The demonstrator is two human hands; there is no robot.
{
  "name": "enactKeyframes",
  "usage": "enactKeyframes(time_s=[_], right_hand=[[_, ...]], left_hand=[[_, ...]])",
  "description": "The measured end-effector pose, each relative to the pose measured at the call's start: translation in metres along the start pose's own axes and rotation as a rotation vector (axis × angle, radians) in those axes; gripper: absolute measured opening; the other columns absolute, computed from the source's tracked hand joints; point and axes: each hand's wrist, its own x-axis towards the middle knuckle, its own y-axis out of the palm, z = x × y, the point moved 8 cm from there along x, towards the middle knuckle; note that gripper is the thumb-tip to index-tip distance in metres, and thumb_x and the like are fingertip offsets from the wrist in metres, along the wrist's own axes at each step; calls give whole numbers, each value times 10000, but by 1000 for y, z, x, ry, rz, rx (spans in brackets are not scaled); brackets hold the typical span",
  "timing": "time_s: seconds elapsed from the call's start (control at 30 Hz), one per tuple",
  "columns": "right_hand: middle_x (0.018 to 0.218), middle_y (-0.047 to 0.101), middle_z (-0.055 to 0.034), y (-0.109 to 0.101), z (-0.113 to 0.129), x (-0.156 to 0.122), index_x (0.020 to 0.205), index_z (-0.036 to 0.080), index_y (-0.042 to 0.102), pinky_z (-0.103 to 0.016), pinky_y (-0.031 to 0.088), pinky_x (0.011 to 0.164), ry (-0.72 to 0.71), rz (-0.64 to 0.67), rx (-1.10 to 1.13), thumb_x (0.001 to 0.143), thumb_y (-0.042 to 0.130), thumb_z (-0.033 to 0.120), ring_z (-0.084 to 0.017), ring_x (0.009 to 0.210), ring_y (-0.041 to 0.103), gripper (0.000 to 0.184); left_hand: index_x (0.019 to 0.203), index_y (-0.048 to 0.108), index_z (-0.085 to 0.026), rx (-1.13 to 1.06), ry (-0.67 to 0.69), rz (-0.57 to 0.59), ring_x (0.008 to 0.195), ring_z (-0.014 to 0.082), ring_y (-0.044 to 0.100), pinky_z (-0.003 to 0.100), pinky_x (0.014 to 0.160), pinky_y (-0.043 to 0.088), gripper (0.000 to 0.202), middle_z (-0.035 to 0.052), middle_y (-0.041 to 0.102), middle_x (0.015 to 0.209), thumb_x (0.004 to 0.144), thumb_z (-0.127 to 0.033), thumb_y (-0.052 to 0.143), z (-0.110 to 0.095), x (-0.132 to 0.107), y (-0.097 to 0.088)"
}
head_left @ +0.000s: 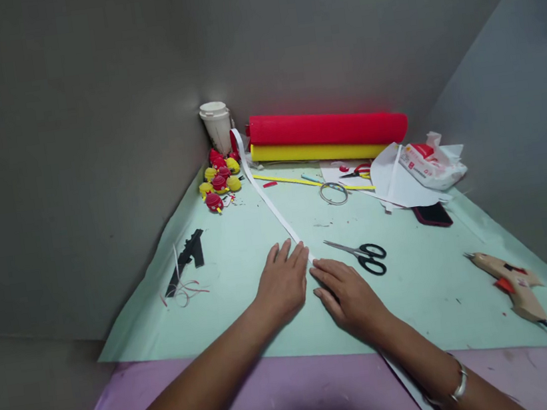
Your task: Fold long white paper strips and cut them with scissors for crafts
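A long narrow white strip [274, 208] runs from the back of the table toward me, its far end curling up near the cup. My left hand [283, 281] lies flat over the strip, fingers stretched out and close together. Just to its right, my right hand [348, 292] rests with its fingertips on the strip, thumb apart from the fingers. Both hands partly cover the strip; a white length reappears under my right forearm at the front edge. Black-handled scissors [363, 253] lie beyond my right hand, blades closed and pointing left.
A glue gun [513, 281] with a cord lies at right. Red roll [328, 127], yellow roll [317, 150], white cup [218, 128] and small red and yellow balls [220, 183] stand at the back. Black scraps [190, 259] lie left; a phone [433, 215] and tissue pack [432, 164] sit right.
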Motion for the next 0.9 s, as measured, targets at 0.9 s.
enactKeyframes(time_s=[0.9], right_hand=[[1294,605,-141,-3,0,-2,1254,131,588,-500,450,1032,-7,-35,20,916,528,253,-294,1222,522,364]], left_hand=[[1429,377,-149,6,33,35,1423,272,245,479,1152,149,498,77,396,1503,940,-240,369,-6,3,6]])
